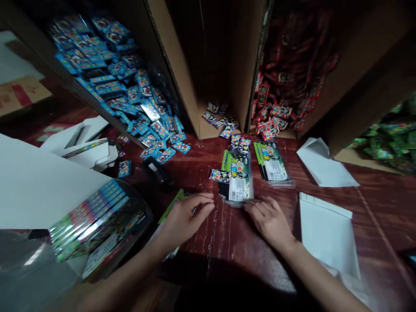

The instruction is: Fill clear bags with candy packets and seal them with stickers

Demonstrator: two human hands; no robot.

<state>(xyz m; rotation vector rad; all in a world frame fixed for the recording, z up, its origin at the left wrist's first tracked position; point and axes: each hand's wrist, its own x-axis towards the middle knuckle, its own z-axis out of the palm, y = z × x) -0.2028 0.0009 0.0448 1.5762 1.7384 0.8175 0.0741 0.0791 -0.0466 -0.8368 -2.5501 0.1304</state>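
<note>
My left hand is just above the table, left of a flat clear packet holding printed green and black cards. Its fingers and thumb point right with a gap between them, and nothing shows in the gap. With its fingertips at the packet's lower right corner, my right hand grips the edge; the thumb is hidden. A small purple sachet lies across the packet's left side. Two more purple sachets rest at its top. Under my left hand, another green-edged packet is partly covered.
Cardboard bins hold blue sachets, purple sachets, red sachets and green sachets. Another packet stack lies to the right, near a white open box. At left are a black object and a wrapped display box.
</note>
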